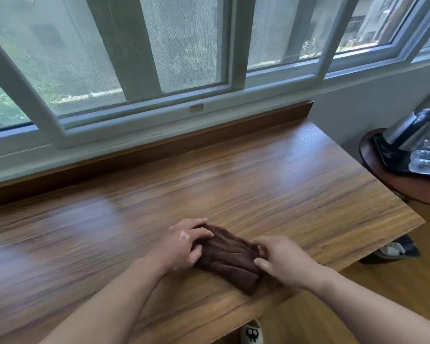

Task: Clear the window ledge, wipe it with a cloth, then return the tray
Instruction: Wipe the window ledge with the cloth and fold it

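I hold the brown cloth (227, 256), folded into a thick pad, at lower centre of the frame; it lies flat on the wooden ledge (258, 175). My left hand (181, 242) grips the cloth's upper-left end, fingers curled over its edge. My right hand (281, 261) pinches the lower-right end between thumb and fingers. The window frame (144, 120) runs across the upper half of the frame, directly behind the ledge. At right edge, a round side table (382, 180) carries a metal vessel (412, 130) and a clear plastic item (427, 162). A slipper (252, 333) shows at bottom centre, below the ledge edge
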